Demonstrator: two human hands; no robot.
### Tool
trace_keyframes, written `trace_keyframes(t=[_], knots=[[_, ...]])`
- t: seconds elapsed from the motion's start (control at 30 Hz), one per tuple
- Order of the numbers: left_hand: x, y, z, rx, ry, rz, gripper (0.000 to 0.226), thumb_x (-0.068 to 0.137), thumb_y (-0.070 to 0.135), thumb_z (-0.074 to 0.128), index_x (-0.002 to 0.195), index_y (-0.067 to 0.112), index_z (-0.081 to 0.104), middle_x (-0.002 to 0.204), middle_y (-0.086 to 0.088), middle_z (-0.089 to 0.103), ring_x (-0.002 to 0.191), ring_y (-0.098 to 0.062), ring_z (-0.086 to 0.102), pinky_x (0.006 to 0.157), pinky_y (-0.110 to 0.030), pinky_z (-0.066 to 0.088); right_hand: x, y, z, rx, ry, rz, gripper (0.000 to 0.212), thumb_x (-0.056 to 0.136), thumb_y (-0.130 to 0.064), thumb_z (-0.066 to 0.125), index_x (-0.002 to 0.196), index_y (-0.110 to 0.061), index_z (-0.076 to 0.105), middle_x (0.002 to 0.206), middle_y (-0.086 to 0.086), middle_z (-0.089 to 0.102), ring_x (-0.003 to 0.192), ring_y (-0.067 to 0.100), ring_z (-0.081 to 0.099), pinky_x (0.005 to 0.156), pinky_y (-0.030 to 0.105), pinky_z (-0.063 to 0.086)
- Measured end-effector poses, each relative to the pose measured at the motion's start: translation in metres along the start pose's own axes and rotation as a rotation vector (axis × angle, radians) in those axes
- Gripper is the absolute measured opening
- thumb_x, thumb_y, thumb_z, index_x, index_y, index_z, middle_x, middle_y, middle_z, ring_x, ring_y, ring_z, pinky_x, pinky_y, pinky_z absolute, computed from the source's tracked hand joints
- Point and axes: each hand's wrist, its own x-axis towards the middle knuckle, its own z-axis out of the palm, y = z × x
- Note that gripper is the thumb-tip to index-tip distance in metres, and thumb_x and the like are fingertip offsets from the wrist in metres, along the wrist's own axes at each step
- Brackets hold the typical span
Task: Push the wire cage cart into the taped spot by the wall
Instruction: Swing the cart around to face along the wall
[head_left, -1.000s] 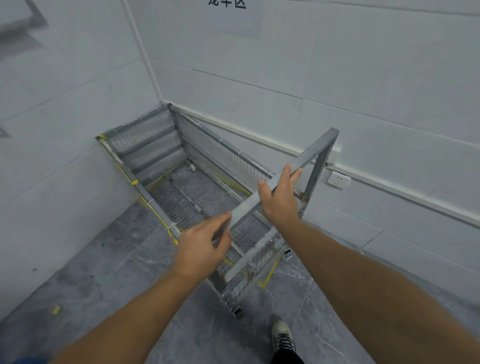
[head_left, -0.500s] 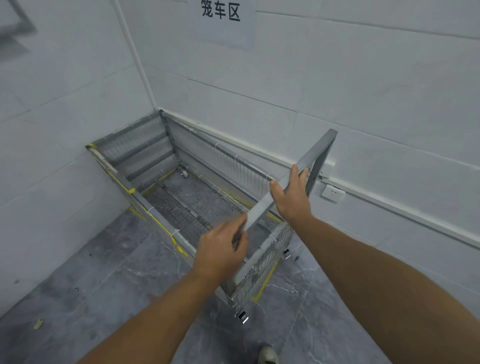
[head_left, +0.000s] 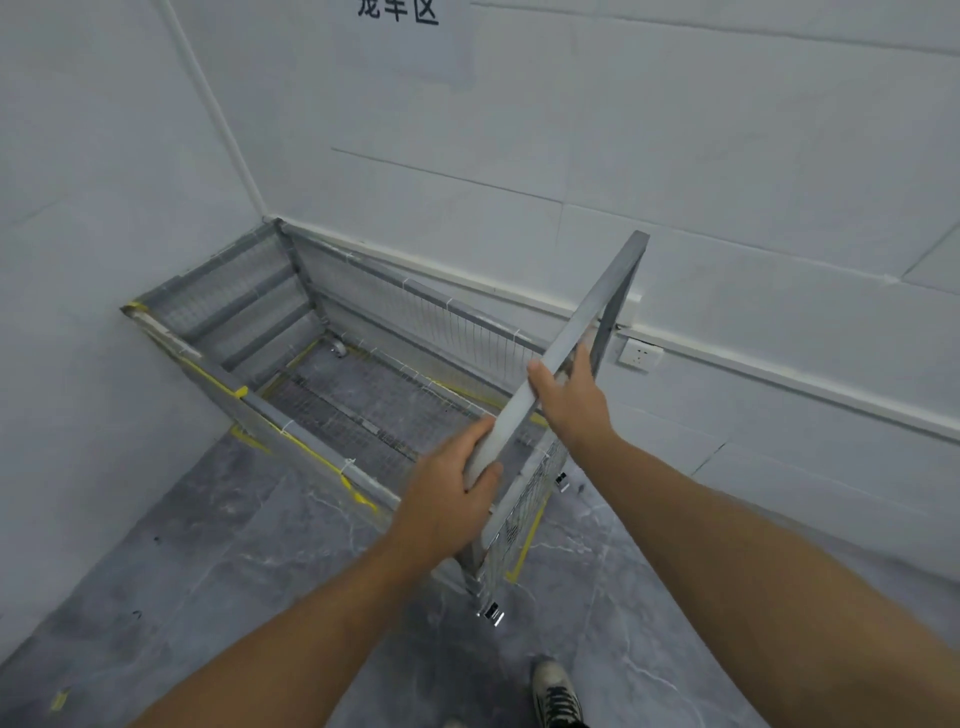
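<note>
Against the corner: the cart (head_left: 363, 395) sits with its far end at the corner where the two walls meet, its long side running along the wall (head_left: 727, 156) that carries the socket (head_left: 640, 356).
Tape: yellow tape (head_left: 524, 540) shows on the floor beneath and around the cart; one strip lies just past the near end, and another, nearer the corner, is seen through the mesh floor. The cart looks nearly or fully inside the marked spot, though I cannot tell how squarely.
Handle: the grey bar (head_left: 566, 343) rises at the cart's near end, farthest from the corner.
Left hand (head_left: 447, 499): curled round the lower part of the bar, thumb over the top, fingers wrapped beneath.
Right hand (head_left: 569, 395): higher on the bar, closed on it only loosely, thumb on the near face.
Risk, overshoot: a further hard push probably knocks the far end into the corner, since no gap is visible there.
Risk, scraping: the long side lies just beside the wall, so any swing toward it could rub the mesh along the plaster or catch the socket near the bar.
Risk, skew: uneven force from the two hands may pivot the cart on its castor (head_left: 491, 613) and leave the near end across the tape.
Risk, foot: a shoe (head_left: 556, 696) stands near that castor; pulling back could roll onto it.
</note>
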Motion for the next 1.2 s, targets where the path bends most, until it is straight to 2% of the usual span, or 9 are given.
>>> trace_keyframes(t=[0.23, 0.33, 0.53, 0.67, 0.8, 0.9, 1.07, 1.13, 1.2], knots=[[-0.002, -0.004, 0.002, -0.073, 0.032, 0.019, 0.04, 0.09, 0.031, 0.059, 0.13, 0.028, 0.053, 0.1, 0.009, 0.064, 0.084, -0.004, 0.061, 0.07, -0.03, 0.055, -0.022, -0.01, 0.009, -0.012, -0.001, 0.033, 0.042, 0.089, -0.042, 0.064, 0.119, -0.024, 0.041, 0.095, 0.01, 0.065, 0.081, 0.025, 0.068, 0.072, 0.045, 0.059], [0.001, -0.004, 0.005, -0.106, 0.054, 0.019, 0.039, 0.091, 0.023, 0.061, 0.129, 0.028, 0.053, 0.104, 0.009, 0.062, 0.087, -0.002, 0.06, 0.07, -0.024, 0.053, -0.017, -0.007, 0.01, -0.025, 0.014, 0.04, 0.052, 0.076, -0.062, 0.062, 0.113, -0.031, 0.044, 0.103, 0.011, 0.062, 0.087, 0.028, 0.065, 0.077, 0.05, 0.057], [0.014, -0.008, 0.011, -0.121, 0.049, 0.07, 0.037, 0.091, 0.019, 0.061, 0.126, 0.024, 0.053, 0.104, 0.004, 0.059, 0.087, -0.005, 0.058, 0.069, -0.019, 0.05, -0.005, -0.003, 0.011, -0.006, 0.05, 0.062, 0.067, 0.067, -0.072, 0.059, 0.123, -0.041, 0.041, 0.111, 0.009, 0.059, 0.093, 0.029, 0.063, 0.083, 0.05, 0.055], [0.018, -0.009, 0.013, -0.124, 0.066, 0.091, 0.037, 0.088, 0.027, 0.058, 0.125, 0.025, 0.054, 0.099, 0.004, 0.059, 0.082, -0.007, 0.059, 0.066, -0.018, 0.049, 0.002, -0.001, 0.008, 0.075, 0.049, 0.048, 0.056, 0.085, -0.049, 0.067, 0.132, -0.029, 0.043, 0.099, 0.012, 0.063, 0.084, 0.028, 0.066, 0.074, 0.047, 0.058], [0.028, -0.007, 0.022, -0.129, 0.063, 0.062, 0.037, 0.087, 0.03, 0.057, 0.124, 0.023, 0.054, 0.101, 0.004, 0.06, 0.084, -0.006, 0.058, 0.069, -0.027, 0.053, 0.02, 0.003, 0.005, 0.122, 0.057, 0.093, 0.082, 0.086, -0.047, 0.068, 0.153, -0.031, 0.024, 0.118, 0.003, 0.057, 0.096, 0.023, 0.064, 0.085, 0.043, 0.055], [0.043, -0.003, 0.031, -0.129, 0.071, 0.039, 0.039, 0.086, 0.035, 0.055, 0.124, 0.025, 0.054, 0.104, 0.003, 0.059, 0.087, -0.009, 0.059, 0.072, -0.033, 0.055, 0.038, -0.001, -0.003, 0.092, 0.047, 0.112, 0.085, 0.085, -0.048, 0.069, 0.154, -0.028, 0.023, 0.124, -0.001, 0.057, 0.097, 0.02, 0.062, 0.083, 0.036, 0.052], [0.07, 0.006, 0.044, -0.13, 0.089, 0.018, 0.041, 0.085, 0.037, 0.055, 0.124, 0.024, 0.054, 0.106, 0.001, 0.058, 0.089, -0.013, 0.058, 0.075, -0.038, 0.054, 0.069, -0.005, -0.013, 0.066, 0.032, 0.097, 0.06, 0.088, -0.041, 0.068, 0.139, -0.023, 0.043, 0.111, 0.007, 0.063, 0.087, 0.021, 0.062, 0.068, 0.03, 0.048], [0.081, 0.009, 0.049, -0.134, 0.097, 0.011, 0.041, 0.085, 0.035, 0.055, 0.124, 0.024, 0.055, 0.106, 0.002, 0.057, 0.089, -0.011, 0.058, 0.076, -0.037, 0.054, 0.082, -0.006, -0.016, 0.052, 0.023, 0.098, 0.063, 0.086, -0.045, 0.068, 0.14, -0.024, 0.043, 0.114, 0.009, 0.061, 0.09, 0.021, 0.063, 0.069, 0.029, 0.049], [0.092, 0.01, 0.054, -0.131, 0.103, 0.005, 0.04, 0.086, 0.034, 0.055, 0.125, 0.024, 0.054, 0.106, 0.002, 0.057, 0.089, -0.009, 0.058, 0.075, -0.036, 0.054, 0.093, -0.009, -0.021, 0.021, 0.007, 0.086, 0.05, 0.088, -0.043, 0.067, 0.129, -0.023, 0.048, 0.114, 0.01, 0.061, 0.086, 0.02, 0.062, 0.065, 0.028, 0.048]])
